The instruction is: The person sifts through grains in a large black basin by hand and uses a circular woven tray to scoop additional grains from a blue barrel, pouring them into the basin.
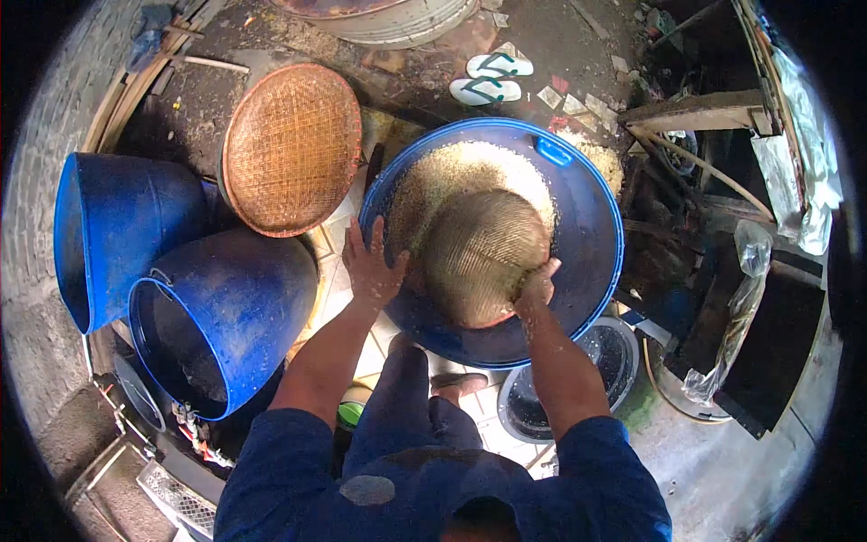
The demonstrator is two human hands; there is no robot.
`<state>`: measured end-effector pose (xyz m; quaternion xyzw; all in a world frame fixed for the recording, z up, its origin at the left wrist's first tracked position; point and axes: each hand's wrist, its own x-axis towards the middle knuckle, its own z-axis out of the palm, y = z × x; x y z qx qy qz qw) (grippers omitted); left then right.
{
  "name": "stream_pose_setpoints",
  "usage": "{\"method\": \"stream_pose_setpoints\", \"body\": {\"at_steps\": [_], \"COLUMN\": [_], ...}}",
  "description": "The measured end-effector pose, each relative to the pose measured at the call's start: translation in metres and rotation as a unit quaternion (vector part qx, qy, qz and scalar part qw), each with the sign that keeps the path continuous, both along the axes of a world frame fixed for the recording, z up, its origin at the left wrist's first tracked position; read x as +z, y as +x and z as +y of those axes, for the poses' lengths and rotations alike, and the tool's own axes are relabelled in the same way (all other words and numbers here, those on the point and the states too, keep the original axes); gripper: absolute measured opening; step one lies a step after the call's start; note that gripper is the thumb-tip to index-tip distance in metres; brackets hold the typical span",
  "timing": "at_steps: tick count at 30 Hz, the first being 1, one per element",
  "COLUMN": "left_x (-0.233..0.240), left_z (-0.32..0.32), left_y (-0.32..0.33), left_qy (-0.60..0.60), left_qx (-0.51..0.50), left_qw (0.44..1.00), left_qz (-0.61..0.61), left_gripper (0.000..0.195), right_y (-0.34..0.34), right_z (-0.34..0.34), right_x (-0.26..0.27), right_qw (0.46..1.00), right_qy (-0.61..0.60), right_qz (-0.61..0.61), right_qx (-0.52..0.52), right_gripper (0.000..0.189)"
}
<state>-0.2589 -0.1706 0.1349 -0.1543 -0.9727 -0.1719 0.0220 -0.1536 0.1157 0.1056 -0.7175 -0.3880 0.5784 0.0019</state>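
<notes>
Before me stands a wide blue plastic tub (586,230) with a heap of pale grains or split beans (474,162) on its far side. My right hand (537,288) grips the near right rim of a round woven basket (484,251). The basket is tipped over inside the tub, its ribbed outer side facing up, and it covers part of the heap. What lies under it is hidden. My left hand (376,267) is spread over the tub's left rim with nothing in it. Whether it touches the rim I cannot tell.
Left of the tub is a round woven bamboo tray (291,149). Two blue barrels (237,305) lie tilted at the left. A dark basin (511,406) sits under my right forearm. White flip-flops (498,78) lie beyond the tub; spilled grains (599,162) lie beside it. Wooden beams (698,112) stand right.
</notes>
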Motion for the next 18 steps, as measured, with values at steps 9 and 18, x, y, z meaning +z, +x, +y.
{"method": "stream_pose_setpoints", "body": {"at_steps": [9, 18], "left_x": [-0.01, -0.02], "left_z": [-0.014, -0.013], "left_y": [0.0, -0.005], "left_qy": [0.018, 0.027], "left_qx": [-0.001, -0.032], "left_qw": [1.0, 0.999], "left_qz": [-0.019, -0.006], "left_gripper": [0.081, 0.079], "right_y": [0.037, 0.105], "right_z": [0.004, 0.03], "right_x": [0.021, 0.127], "right_qw": [0.978, 0.887], "right_qy": [0.119, 0.049], "right_qz": [-0.087, 0.459], "right_qx": [0.15, -0.025], "right_gripper": [0.092, 0.078]}}
